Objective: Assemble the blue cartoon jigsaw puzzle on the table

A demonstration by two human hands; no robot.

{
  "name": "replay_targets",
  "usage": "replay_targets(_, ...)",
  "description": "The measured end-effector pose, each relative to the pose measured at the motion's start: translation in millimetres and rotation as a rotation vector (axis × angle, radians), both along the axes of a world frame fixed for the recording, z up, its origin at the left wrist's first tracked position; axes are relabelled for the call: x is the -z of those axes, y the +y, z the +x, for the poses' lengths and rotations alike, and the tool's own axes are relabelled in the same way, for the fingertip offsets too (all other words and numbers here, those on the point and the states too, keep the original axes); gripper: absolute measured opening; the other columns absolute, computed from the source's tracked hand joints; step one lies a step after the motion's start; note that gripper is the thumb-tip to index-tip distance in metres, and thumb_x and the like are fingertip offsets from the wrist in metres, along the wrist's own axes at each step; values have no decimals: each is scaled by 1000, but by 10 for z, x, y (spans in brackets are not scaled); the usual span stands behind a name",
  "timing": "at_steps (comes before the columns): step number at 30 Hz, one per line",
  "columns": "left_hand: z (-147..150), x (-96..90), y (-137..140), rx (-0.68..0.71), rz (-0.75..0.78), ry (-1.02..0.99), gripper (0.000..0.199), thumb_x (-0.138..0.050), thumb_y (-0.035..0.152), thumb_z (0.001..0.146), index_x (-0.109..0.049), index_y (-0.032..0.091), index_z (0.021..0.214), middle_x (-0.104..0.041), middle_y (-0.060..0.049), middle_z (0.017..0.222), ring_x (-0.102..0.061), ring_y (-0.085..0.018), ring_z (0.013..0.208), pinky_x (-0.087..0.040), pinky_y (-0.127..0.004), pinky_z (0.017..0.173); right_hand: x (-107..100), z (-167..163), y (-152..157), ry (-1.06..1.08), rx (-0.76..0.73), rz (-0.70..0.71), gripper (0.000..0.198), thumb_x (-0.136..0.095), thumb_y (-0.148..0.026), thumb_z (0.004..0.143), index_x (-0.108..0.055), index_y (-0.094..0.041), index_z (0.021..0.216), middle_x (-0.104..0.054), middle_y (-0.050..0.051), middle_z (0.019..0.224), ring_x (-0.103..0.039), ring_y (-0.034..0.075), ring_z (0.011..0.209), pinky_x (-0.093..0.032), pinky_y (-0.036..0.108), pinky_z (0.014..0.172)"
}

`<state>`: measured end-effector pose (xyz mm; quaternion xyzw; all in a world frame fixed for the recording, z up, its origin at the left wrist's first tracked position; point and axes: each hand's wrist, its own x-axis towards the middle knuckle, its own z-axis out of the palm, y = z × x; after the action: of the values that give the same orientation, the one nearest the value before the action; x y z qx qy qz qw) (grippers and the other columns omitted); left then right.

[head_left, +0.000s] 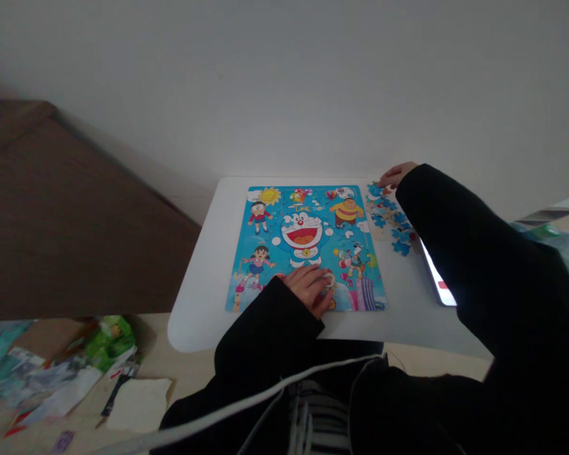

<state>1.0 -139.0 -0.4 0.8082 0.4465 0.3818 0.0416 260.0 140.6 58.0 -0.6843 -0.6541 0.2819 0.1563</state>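
The puzzle (306, 239) lies flat on the white table (196, 272), right under the fingers of the left hand (309, 289), and most of its bright picture spreads out past their tips. Those fingers are bent a little and rest near the edge closest to the person; I can't tell if they have a small piece under them. The right hand (399, 173) reaches to the far end of a heap of loose pieces (401, 242), beside the puzzle. Its fingers are close together, with the tips at a blue piece (374, 189), but I can't tell if they pinch it. Nearer the person than the right fingers, past the heap, a phone (440, 281) with a lit screen is partly hidden by the sleeve. The pieces look light, thin and stiff, like card, so they may slide easily, and their little knobs could bend. Pinching one by its sides, away from the knobs, seems best.
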Motion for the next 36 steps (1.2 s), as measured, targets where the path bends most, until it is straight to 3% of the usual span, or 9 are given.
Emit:
replay_targets(4,-10,1,-11,2,-23,-29,19,-55,27,78,-67,17,89,-68,-7,95,-61,-22,95,-52,-39,80,-156,-3,-217,100,44,-60,20,-77,-17,54,-63,-17,68,-66,3,66,-64,17,70,-52,37,79)
replay_targets(9,-22,-12,-27,-6,-61,-33,20,-56,27,78,-67,17,91,-68,-7,97,-61,-23,97,-51,-40,82,-285,-119,-500,119,11,-87,13,-73,-13,60,-61,-19,61,-66,3,65,-65,20,76,-54,38,76)
replay_targets(14,-69,-45,-22,-17,-10,-59,20,-57,28,76,-67,16,90,-69,-6,93,-62,-22,92,-53,-38,78,-453,-185,-682,133,119,-7,5,-68,-19,69,-66,-17,73,-69,8,78,-65,22,86,-53,40,79)
replay_targets(19,-212,-86,1,-57,34,-64,22,-58,25,75,-66,14,92,-69,-8,92,-63,-23,89,-53,-39,78,-612,-429,-904,196,16,15,14,-68,-25,70,-68,-18,82,-69,7,80,-65,21,83,-55,35,73)
replay_targets(22,-326,-100,20,-109,70,-50,22,-60,22,74,-66,13,94,-69,-8,93,-63,-21,88,-53,-36,77,-521,-756,-1072,285,-152,-56,12,-68,-25,70,-70,-19,80,-69,5,72,-66,18,71,-56,30,59)
replay_targets(25,-430,-93,40,-171,123,-40,21,-61,21,74,-66,13,93,-68,-9,92,-63,-19,86,-54,-33,77,-284,-1110,-1212,364,-342,-161,12,-67,-25,70,-70,-19,80,-68,3,63,-65,15,61,-54,24,49)
replay_targets(29,-505,-63,85,-183,156,40,20,-55,21,78,-65,13,93,-68,-9,92,-63,-19,85,-54,-33,76,58,-1439,-1304,311,-441,-320,15,-65,-27,73,-71,-20,85,-69,1,65,-64,12,60,-50,19,48)
replay_targets(32,-498,-20,149,-152,140,116,23,-51,22,81,-64,11,96,-66,-12,98,-62,-21,90,-54,-34,79,221,-1531,-1312,190,-519,-197,19,-66,-31,72,-71,-21,87,-70,0,71,-64,13,66,-49,20,55)
replay_targets(36,-452,52,235,-133,119,206,25,-45,21,84,-64,10,95,-65,-13,100,-63,-21,90,-55,-34,77,280,-1508,-1312,54,-638,33,22,-64,-30,73,-71,-22,93,-70,2,86,-63,14,77,-47,22,65)
